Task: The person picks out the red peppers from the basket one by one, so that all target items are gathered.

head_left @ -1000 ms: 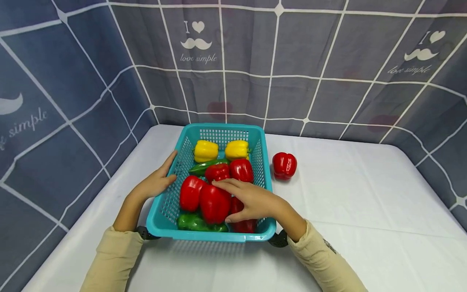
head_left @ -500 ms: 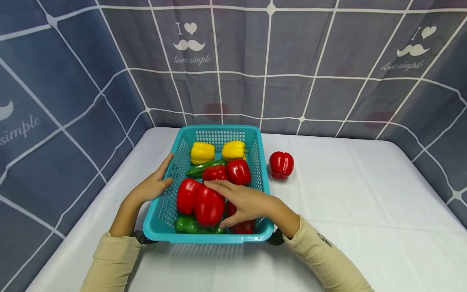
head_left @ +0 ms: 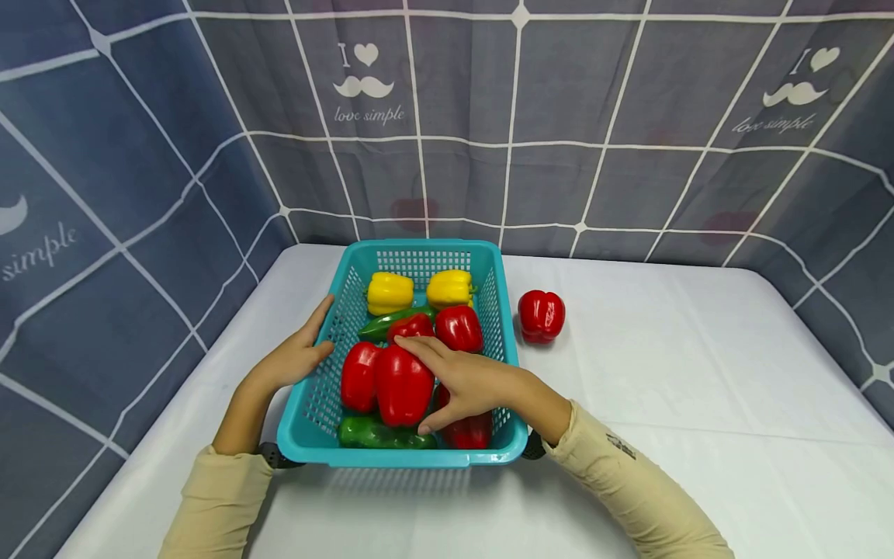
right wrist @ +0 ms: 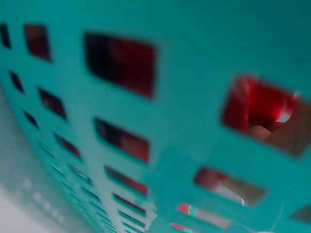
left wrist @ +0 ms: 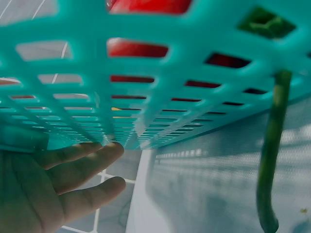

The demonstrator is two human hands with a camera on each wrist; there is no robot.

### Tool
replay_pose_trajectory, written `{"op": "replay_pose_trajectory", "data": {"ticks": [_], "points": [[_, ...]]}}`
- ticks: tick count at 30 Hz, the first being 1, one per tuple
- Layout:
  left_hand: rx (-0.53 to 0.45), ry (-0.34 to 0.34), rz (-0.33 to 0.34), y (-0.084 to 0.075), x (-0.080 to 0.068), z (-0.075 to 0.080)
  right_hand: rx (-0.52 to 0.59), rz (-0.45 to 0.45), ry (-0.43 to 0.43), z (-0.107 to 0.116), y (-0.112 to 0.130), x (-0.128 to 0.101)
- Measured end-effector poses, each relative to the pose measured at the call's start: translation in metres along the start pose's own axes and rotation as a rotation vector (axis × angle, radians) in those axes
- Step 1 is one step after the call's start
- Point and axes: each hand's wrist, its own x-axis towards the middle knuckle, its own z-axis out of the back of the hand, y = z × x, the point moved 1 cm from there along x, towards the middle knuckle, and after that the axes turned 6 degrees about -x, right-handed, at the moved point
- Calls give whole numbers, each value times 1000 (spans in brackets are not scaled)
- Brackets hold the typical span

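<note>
A turquoise plastic basket (head_left: 398,456) holds several bell peppers. In the head view my right hand (head_left: 468,382) reaches over its right wall and grips a large red bell pepper (head_left: 403,387), thumb on the near side and fingers over the top. Another red bell pepper (head_left: 359,377) sits just left of it. My left hand (head_left: 296,357) rests against the basket's left rim. In the left wrist view its fingers (left wrist: 92,170) lie straight outside the slotted wall. The right wrist view is mostly basket wall, with red showing through the slots.
Two yellow bell peppers (head_left: 389,293), a long green pepper (head_left: 394,321) and a green bell pepper (head_left: 382,433) are also in the basket. A green stem (left wrist: 274,155) pokes out through its wall. One red bell pepper (head_left: 541,316) lies on the white table (head_left: 670,357), right of the basket.
The gripped red bell pepper has shifted slightly left and up with my right hand. My left hand stays at the rim. The head view has turned a little.
</note>
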Motion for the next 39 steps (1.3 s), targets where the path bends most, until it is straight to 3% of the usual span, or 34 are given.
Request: {"op": "replay_pose_trajectory", "data": {"ticks": [18,39], "points": [[-20,11,-4,-3,2,1,-32,27,-44,0,1,1],[12,2,-12,-7,-3,-1,38,84,-133,1,2,-10]]}}
